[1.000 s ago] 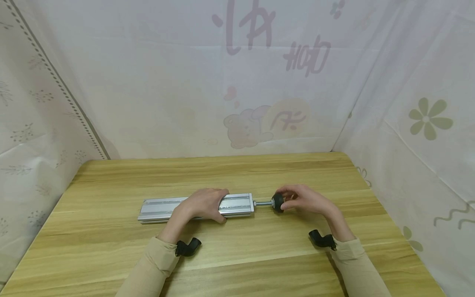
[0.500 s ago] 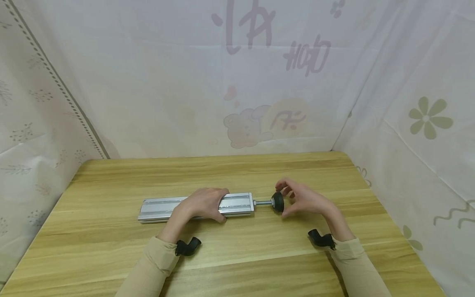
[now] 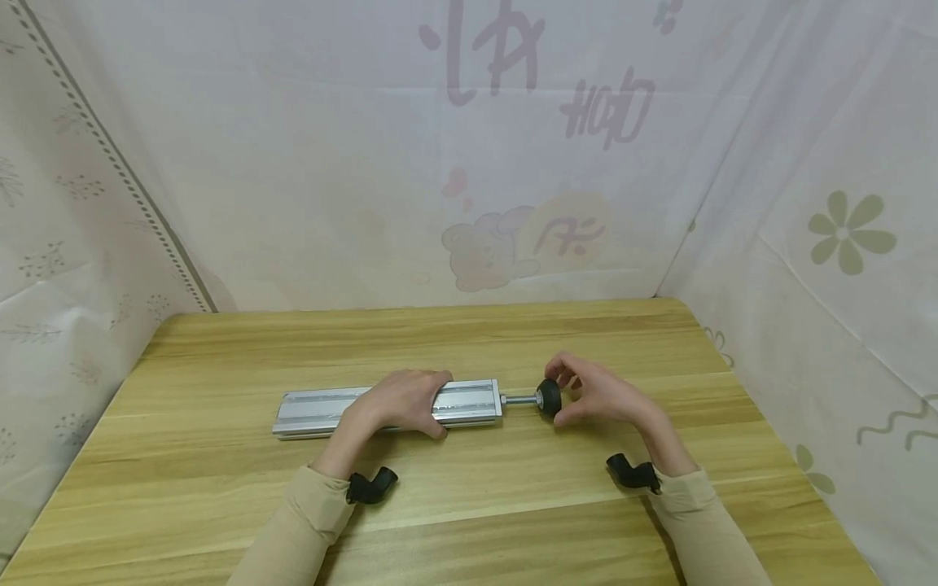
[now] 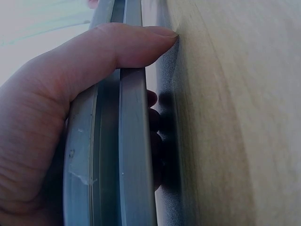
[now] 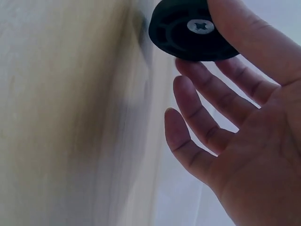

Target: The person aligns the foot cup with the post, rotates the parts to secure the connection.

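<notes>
A silver aluminium profile (image 3: 469,399) lies lengthwise across the table. My left hand (image 3: 405,404) grips it over the top, its thumb on the near side and the other fingers round the far side; the left wrist view shows the thumb (image 4: 136,44) across its slotted face. From the profile's right end a threaded rod (image 3: 520,400) with a nut runs out to a black levelling foot (image 3: 548,399). My right hand (image 3: 597,395) has thumb and fingertips at the foot's rim, pinching it. In the right wrist view a cross-head screw (image 5: 201,26) sits in the foot's underside.
The wood-grain table (image 3: 469,521) ends at a patterned cloth backdrop (image 3: 352,163), with cloth at both sides too. A black wrist-worn camera mount sits at each sleeve cuff, the left mount (image 3: 372,486) and the right mount (image 3: 632,472).
My right hand's fingers were on the foot, spread off it half a second ago, and are now back in at its rim. The left hand and profile have stayed put.
</notes>
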Motion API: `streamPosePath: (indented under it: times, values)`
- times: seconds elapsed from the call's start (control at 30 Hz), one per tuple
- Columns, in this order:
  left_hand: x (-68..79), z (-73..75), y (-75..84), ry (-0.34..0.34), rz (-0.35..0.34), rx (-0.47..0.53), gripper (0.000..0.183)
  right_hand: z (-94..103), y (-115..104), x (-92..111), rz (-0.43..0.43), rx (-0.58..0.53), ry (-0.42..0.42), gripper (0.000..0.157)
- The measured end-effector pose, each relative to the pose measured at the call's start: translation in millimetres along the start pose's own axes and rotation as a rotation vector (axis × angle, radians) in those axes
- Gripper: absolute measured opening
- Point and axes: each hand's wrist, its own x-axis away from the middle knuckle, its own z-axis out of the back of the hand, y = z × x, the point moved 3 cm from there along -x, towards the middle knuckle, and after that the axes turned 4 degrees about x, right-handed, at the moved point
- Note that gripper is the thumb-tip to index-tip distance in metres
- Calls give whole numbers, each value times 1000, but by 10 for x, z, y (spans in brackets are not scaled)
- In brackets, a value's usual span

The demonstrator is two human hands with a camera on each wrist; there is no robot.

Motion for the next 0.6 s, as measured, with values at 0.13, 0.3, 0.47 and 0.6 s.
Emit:
streamPosePath:
  times: [0.13, 0.3, 0.47, 0.6]
  values:
    - [-2, -2, -6, -2, 4, 0, 50, 22, 27, 18, 17, -2, -10, 57]
    - [-1, -2, -8, -2, 10, 7, 49, 37, 45, 32, 49, 11, -42, 52]
    - [-1, -6, -5, 0, 9, 5, 48, 39, 47, 34, 53, 41, -54, 53]
    - [-4, -14, -8, -5, 12, 7, 47, 37, 38, 41, 43, 41, -49, 65]
